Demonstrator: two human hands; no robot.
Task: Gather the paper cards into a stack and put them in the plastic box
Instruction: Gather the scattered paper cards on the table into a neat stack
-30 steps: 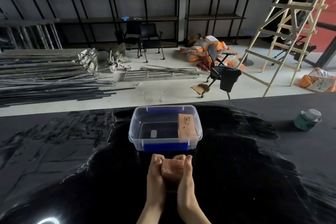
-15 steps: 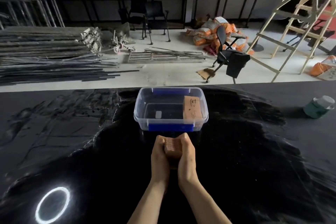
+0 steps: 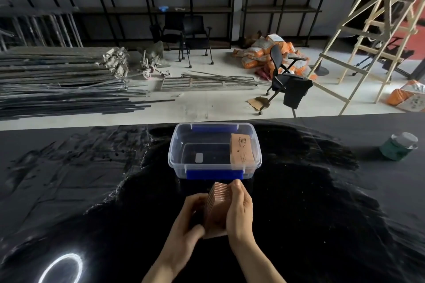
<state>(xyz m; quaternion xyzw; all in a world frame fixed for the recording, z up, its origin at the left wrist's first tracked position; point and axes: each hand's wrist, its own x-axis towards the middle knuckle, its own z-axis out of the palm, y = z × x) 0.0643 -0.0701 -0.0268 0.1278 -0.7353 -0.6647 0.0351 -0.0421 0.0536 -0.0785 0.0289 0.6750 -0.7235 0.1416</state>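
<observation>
A stack of brown paper cards [image 3: 217, 207] stands on edge on the black table, just in front of the clear plastic box [image 3: 177, 156] with blue clips. My right hand [image 3: 240, 210] grips the stack's right side, fingers over its top. My left hand [image 3: 192, 216] presses against the stack's left side and lower corner. Inside the box, at its right end, another stack of brown cards [image 3: 241, 148] leans against the wall. The rest of the box floor is bare.
The glossy black table [image 3: 92, 190] spreads wide on both sides, and its far edge lies just behind the box. A green jar with a grey lid [image 3: 399, 147] stands at the far right. A ring-light reflection [image 3: 61, 267] shows at lower left.
The stack has tilted so its edges face left, with my right hand now over its top and my left hand lower on its side. My head view has dropped a little.
</observation>
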